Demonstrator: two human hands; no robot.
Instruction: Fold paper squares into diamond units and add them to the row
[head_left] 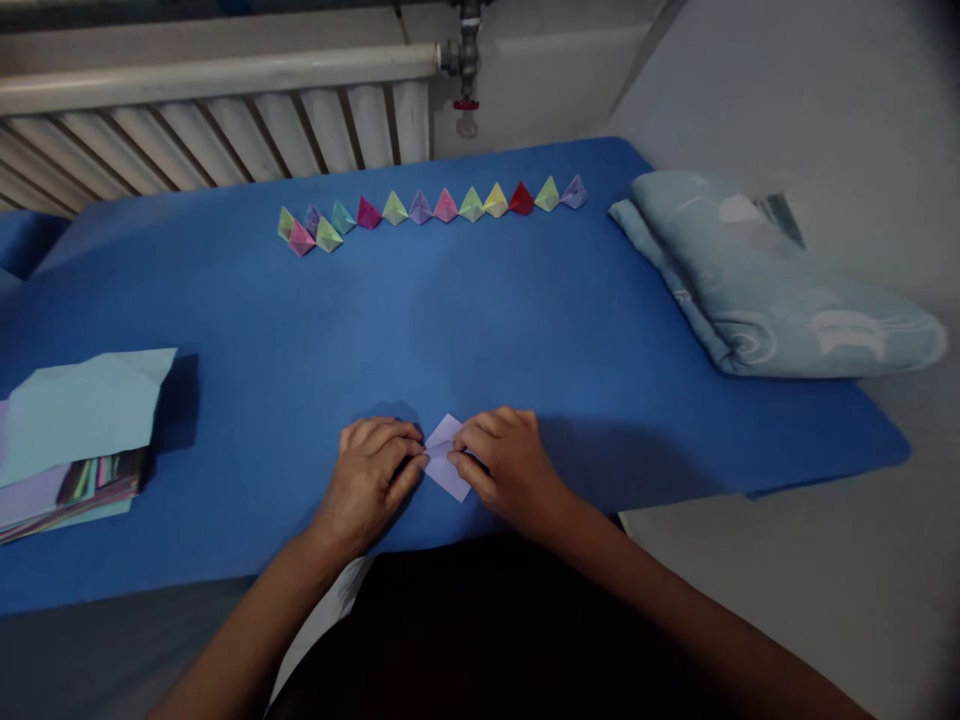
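A small lilac paper square (448, 482) lies on the blue surface close to my body, turned so one corner points away from me. A crease or folded edge runs across its middle. My left hand (379, 470) pinches its left corner between thumb and fingers. On the other side, my right hand (506, 462) has its thumb and fingertips closed on the right part of the paper and hides that corner. Towards the back stands a row of folded paper pieces (445, 206) in pink, green, yellow, red and purple, with a few bunched at its left end.
A stack of coloured paper sheets (82, 410) lies at the left, a pale blue sheet on top. A folded grey-green patterned cloth (795, 290) rests on the right. Behind the blue-covered table (300, 330) are a white radiator (225, 130) and a pipe valve (466, 100).
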